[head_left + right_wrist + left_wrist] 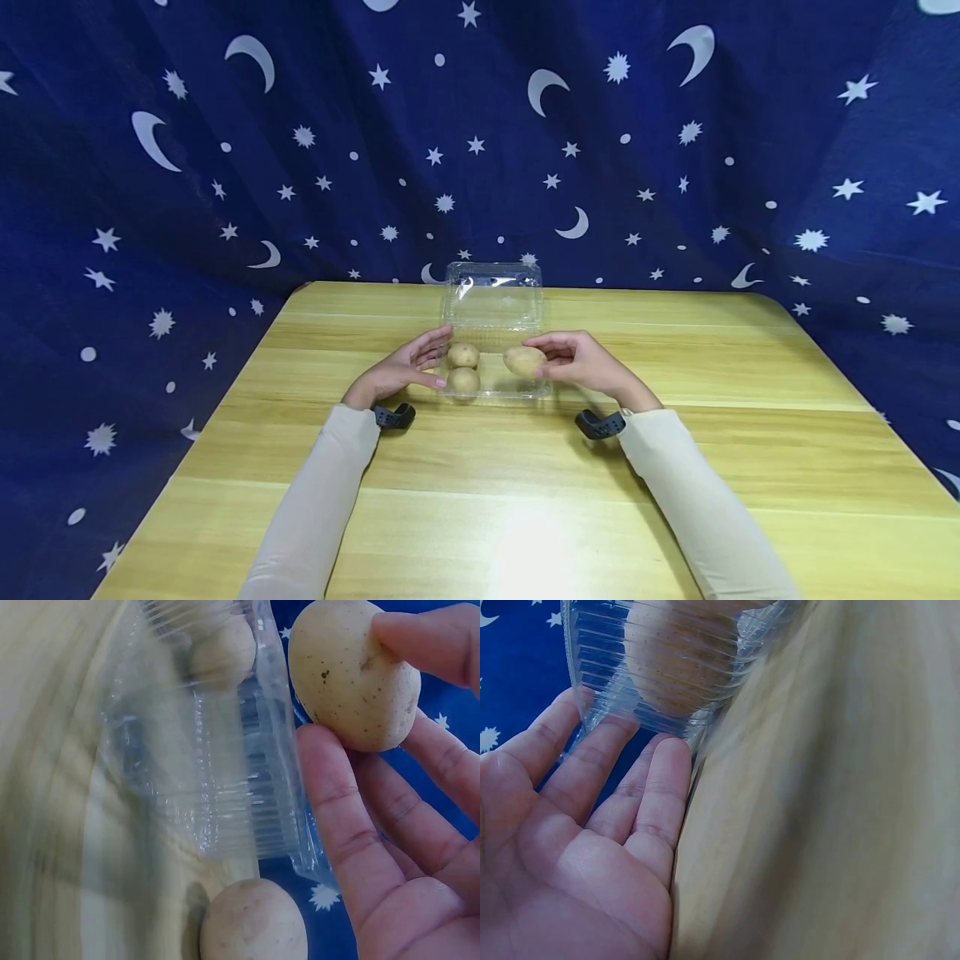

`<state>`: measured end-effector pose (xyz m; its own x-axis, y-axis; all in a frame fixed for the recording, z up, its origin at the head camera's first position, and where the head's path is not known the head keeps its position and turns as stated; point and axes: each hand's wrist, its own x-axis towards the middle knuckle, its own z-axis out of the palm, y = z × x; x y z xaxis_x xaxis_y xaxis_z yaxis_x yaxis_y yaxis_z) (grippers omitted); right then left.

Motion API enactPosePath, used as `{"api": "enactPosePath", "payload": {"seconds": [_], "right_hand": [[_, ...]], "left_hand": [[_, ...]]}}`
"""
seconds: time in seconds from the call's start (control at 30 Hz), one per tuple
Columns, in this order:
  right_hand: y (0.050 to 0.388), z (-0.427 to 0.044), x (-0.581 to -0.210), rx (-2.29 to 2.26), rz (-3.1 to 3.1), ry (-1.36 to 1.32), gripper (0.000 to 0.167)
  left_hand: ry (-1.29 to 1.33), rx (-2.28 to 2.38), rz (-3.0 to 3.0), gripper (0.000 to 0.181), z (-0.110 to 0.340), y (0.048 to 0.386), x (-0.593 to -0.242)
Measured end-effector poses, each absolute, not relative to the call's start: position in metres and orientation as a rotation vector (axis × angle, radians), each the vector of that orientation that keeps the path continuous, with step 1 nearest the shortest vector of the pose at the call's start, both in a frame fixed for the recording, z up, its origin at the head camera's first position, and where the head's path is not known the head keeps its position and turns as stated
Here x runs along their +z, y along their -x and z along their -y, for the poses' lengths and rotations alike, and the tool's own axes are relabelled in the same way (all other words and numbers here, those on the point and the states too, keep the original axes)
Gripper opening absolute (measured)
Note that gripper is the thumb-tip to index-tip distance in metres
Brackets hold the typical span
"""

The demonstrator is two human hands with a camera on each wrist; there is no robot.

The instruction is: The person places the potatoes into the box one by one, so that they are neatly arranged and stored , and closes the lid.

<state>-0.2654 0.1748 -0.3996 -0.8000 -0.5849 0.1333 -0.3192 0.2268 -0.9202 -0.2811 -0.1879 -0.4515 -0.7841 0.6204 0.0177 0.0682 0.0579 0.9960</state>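
Note:
A clear plastic clamshell box (491, 393) stands on the table with its lid (492, 302) raised at the back. Inside, at its left end, lie two potatoes, one behind (462, 356) and one in front (463, 381). My left hand (401, 367) is at the box's left side, its extended fingers (671, 769) touching the ribbed plastic wall. With thumb and fingertips my right hand (588, 362) pinches a potato (352, 675) over the right part of the box. Another potato (255, 922) shows beside the box in the right wrist view; I cannot make it out in the head view.
The light wooden table (450, 483) ends at the back against a dark blue curtain (480, 192) with moons and stars. A black strap with a wrist camera sits on the left wrist (395, 417) and another on the right wrist (600, 425).

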Motion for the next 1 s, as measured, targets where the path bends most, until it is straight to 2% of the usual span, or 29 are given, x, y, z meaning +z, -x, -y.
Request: {"api": "enactPosePath", "payload": {"seconds": [1.0], "right_hand": [[0.272,-0.148,-0.399,-1.338,-2.419,0.995,0.042]], "left_hand": [[-0.673,1.785,-1.916,0.104,0.188,0.281,-0.45]]}}
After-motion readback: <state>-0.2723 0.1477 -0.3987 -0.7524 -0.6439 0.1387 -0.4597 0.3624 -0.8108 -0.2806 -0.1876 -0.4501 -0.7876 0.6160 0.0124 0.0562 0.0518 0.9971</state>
